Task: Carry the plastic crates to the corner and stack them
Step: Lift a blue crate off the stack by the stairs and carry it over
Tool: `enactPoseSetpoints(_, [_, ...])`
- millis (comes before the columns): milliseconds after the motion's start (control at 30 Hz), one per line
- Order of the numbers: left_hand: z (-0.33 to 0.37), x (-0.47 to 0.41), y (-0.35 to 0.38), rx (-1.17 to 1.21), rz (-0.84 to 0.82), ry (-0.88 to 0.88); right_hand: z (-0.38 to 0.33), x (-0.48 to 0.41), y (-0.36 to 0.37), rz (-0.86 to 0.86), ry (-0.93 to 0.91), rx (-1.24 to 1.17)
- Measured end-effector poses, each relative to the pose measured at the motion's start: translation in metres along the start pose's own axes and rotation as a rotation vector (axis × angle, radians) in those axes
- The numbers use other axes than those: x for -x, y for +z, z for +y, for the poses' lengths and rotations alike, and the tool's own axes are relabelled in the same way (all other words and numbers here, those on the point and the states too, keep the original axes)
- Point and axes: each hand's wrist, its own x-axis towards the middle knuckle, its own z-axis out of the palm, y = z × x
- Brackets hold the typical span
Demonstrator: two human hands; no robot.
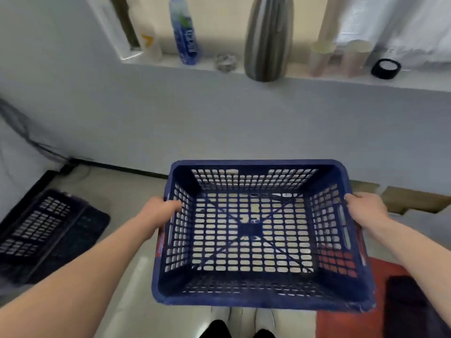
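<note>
Crate [256, 230], blue plastic with lattice walls and floor, is held level in front of us above the pale floor [127, 252], both hands gripping its short sides. Our left hand [158, 211] clamps the left rim, fingers [174, 206] curled together over the edge and into the wall. Our right hand [364, 208] clamps the right rim, fingers pressed together and wrapped over the edge; their tips cannot be seen. The crate is empty, and the floor shows through its holes. A second crate [44, 228], dark and blurred, sits on the floor well to the left, near the wall [219, 123]. On the ledge [317, 80] above the wall stand a bottle [185, 32], a steel flask [268, 37] and a black ring [385, 68], well apart from the crate. A red mat [341, 320] lies under the crate's right corner.
</note>
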Motion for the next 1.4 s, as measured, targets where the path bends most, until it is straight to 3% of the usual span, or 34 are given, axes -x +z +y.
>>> enactPoseSetpoints(300, [-0.167, 0.028, -0.151, 0.289, 0.362, -0.275, -0.179, 0.062, 0.161, -0.299, -0.385, 0.119])
enactPoseSetpoints(633, [-0.328, 0.056, -0.259, 0.495, 0.551, -0.488, -0.316, 0.190, 0.320, -0.482, -0.720, 0.336])
enactPoseSetpoints(967, [-0.394, 0.049, -0.348, 0.589, 0.683, -0.536, -0.421, 0.271, 0.427, -0.510, -0.916, 0.426])
enactPoseSetpoints(1400, [-0.424, -0.039, -0.466, 0.622, 0.790, -0.686, -0.593, 0.315, 0.603, -0.701, -0.971, 0.470])
